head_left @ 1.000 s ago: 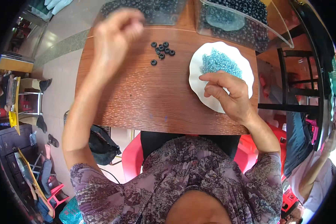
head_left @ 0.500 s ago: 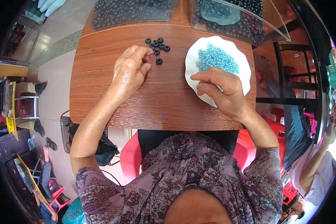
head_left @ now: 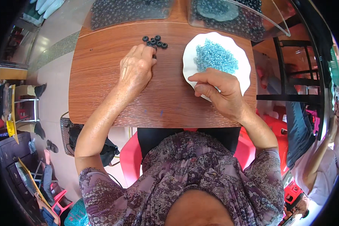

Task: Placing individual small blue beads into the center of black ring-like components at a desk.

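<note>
On the wooden table lies a small group of black ring-shaped beads (head_left: pixel 153 41). At its near side my left hand (head_left: pixel 136 63) is closed, fingers bent down; a black bead (head_left: pixel 154 56) shows between its forefinger and thumb. A white scalloped plate (head_left: pixel 244 64) to the right carries a heap of tiny clear blue beads (head_left: pixel 216 56). Over the plate's near left rim, my right hand (head_left: pixel 222 90) is held in a pinch, thumb and forefinger close together. Whatever may be between those fingertips is too small to make out.
At the far edge of the wooden table (head_left: pixel 101 75) stand two clear bins, a left bin (head_left: pixel 130 13) and a right bin (head_left: pixel 237 24), full of dark ring-shaped beads. A black metal frame (head_left: pixel 290 97) is beyond the right edge. Other people sit at both sides.
My left hand has shifted right over the near beads and closed on one; the nearest loose bead no longer lies apart. My right hand keeps its pinch. The whole view has shifted slightly.
</note>
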Motion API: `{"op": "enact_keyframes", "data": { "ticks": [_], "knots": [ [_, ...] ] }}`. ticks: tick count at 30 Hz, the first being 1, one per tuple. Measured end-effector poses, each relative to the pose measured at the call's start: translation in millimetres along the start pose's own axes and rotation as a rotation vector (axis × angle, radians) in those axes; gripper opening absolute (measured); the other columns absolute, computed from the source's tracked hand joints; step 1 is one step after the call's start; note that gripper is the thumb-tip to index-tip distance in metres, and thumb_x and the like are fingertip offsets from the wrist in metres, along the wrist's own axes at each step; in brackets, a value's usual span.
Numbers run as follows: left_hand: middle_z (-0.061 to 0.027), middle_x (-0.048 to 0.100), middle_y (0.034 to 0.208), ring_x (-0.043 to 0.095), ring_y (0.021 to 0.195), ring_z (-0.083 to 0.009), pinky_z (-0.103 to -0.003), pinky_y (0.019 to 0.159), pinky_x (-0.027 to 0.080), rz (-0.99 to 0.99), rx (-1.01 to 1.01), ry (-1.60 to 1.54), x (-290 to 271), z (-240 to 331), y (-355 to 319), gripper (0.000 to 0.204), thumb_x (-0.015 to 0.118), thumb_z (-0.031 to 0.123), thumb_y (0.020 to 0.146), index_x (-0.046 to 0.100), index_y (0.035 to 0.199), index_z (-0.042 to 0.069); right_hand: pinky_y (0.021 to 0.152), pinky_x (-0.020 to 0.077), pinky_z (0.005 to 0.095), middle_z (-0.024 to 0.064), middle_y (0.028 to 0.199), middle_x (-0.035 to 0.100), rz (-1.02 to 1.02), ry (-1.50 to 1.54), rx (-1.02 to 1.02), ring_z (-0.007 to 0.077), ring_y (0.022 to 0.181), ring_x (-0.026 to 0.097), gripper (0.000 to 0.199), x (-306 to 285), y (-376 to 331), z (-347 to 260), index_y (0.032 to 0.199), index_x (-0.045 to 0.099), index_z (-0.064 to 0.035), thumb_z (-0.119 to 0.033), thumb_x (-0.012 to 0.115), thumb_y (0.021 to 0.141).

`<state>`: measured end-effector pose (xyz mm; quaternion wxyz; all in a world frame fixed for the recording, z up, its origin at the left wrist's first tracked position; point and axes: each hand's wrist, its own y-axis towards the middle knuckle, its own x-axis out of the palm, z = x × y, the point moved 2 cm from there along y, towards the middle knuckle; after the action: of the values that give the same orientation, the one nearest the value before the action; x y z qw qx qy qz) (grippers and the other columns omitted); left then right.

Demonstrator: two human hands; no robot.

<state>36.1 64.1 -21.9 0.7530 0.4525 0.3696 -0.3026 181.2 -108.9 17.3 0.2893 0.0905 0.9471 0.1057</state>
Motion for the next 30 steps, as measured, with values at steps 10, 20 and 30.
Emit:
{"op": "enact_keyframes", "data": {
  "ticks": [10, 20, 30],
  "knots": [
    [-0.0033, 0.056, 0.071, 0.044, 0.056, -0.0067, -0.022, 0.051, 0.036, -0.182, -0.937, -1.755, -10, 46, -19, 0.023, 0.058, 0.018, 0.09, 0.06, 0.095, -0.004, 0.063, 0.0436, 0.023, 0.0051, 0.082, 0.061, 0.163, -0.009, -0.024, 0.0105, 0.069, 0.056, 0.025, 3, 3, -2, 0.103, 0.064, -0.0008, 0.001, 0.064, 0.078],
    [-0.0032, 0.057, 0.074, 0.046, 0.06, -0.0065, -0.021, 0.052, 0.036, -0.233, -0.877, -2.01, -5, 79, -24, 0.02, 0.057, 0.018, 0.091, 0.059, 0.089, -0.001, 0.064, 0.0443, 0.0251, 0.0053, 0.093, 0.062, 0.237, -0.051, -0.166, 0.0145, 0.083, 0.055, 0.025, 7, 4, -8, 0.097, 0.067, -0.0067, -0.001, 0.07, 0.072],
    [-0.0056, 0.058, 0.075, 0.05, 0.063, -0.0085, -0.022, 0.054, 0.037, -0.217, -0.866, -1.903, -4, 82, -24, 0.017, 0.058, 0.01, 0.088, 0.058, 0.095, -0.005, 0.069, 0.0461, 0.0292, 0.0081, 0.091, 0.062, 0.245, -0.213, -0.237, 0.0199, 0.082, 0.057, 0.027, 4, 2, -16, 0.092, 0.067, -0.0034, 0.0, 0.073, 0.066]
  ]
}}
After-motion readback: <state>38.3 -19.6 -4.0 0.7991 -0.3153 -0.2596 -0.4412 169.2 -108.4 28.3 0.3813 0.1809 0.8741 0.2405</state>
